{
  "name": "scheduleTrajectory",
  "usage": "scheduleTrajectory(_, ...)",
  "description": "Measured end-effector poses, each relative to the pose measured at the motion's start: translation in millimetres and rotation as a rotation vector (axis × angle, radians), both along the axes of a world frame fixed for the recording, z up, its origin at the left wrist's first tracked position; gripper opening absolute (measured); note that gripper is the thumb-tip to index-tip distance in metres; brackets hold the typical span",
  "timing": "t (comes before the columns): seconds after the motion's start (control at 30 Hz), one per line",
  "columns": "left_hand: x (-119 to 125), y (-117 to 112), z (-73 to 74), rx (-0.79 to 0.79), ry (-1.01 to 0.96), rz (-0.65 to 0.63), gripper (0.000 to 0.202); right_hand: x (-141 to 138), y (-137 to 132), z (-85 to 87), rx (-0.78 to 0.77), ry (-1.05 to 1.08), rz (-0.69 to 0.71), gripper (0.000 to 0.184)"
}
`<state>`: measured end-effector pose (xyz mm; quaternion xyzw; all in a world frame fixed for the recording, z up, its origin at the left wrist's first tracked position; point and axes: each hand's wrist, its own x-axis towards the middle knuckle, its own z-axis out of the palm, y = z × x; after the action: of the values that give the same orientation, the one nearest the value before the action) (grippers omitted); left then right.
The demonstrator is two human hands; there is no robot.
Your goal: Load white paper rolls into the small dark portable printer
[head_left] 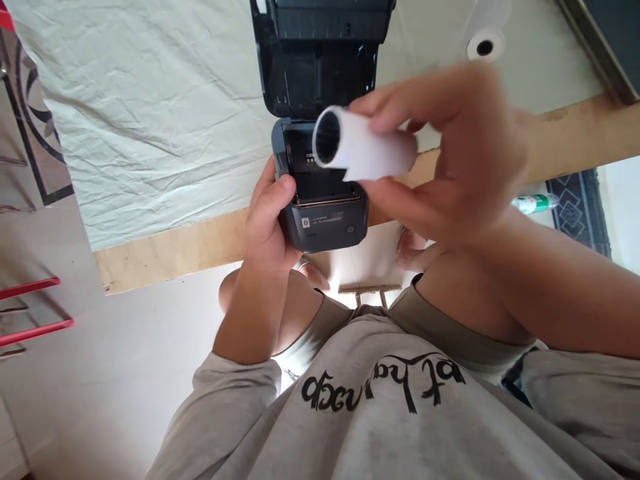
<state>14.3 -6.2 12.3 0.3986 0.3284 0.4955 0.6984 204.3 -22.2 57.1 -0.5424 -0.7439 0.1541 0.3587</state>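
Observation:
My left hand (270, 223) grips the lower left side of a dark label printer (325, 230), thumb on its edge. The printer's lid (320, 73) is swung up, leaving the paper bay (303, 183) uncovered. Between the thumb and fingers of my right hand (465, 147), which is blurred, is a white paper roll (373, 150) with a wide dark hollow core and a loose paper end. The roll is over the right part of the printer and hides some of the bay. From this angle I cannot tell whether it touches the printer.
Another white paper roll (485, 45) stands at the back right of the cloth-covered table (165, 120), near a dark tray-like object (610, 40). The table's bare wooden edge (165, 251) runs in front of my knees. A bottle (535, 203) lies at the right.

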Motion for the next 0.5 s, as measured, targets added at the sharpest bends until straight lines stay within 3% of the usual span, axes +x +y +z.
scheduleTrajectory(0.07, -0.2, -0.9, 4.3, -0.009, 0.043, 0.0, 0.036, -9.2, -0.6, 1.8, 0.088, -0.063, 0.037, 0.025)
scheduleTrajectory(0.3, 0.8, -1.1, 9.4, -0.015, 0.059, -0.023, 0.032, -15.3, 15.4, -6.5, 0.042, -0.134, 0.015, 0.026)
scheduleTrajectory(0.4, 0.6, -0.7, 6.1, 0.0, 0.071, -0.004, 0.033, -14.8, 18.7, -10.6, 0.084, -0.079, 0.06, 0.015)
scheduleTrajectory(0.5, -2.0, 1.5, -3.4, 0.045, 0.035, 0.017, 0.031, -14.8, 16.3, -14.9, 0.241, -0.037, 0.093, 0.013)
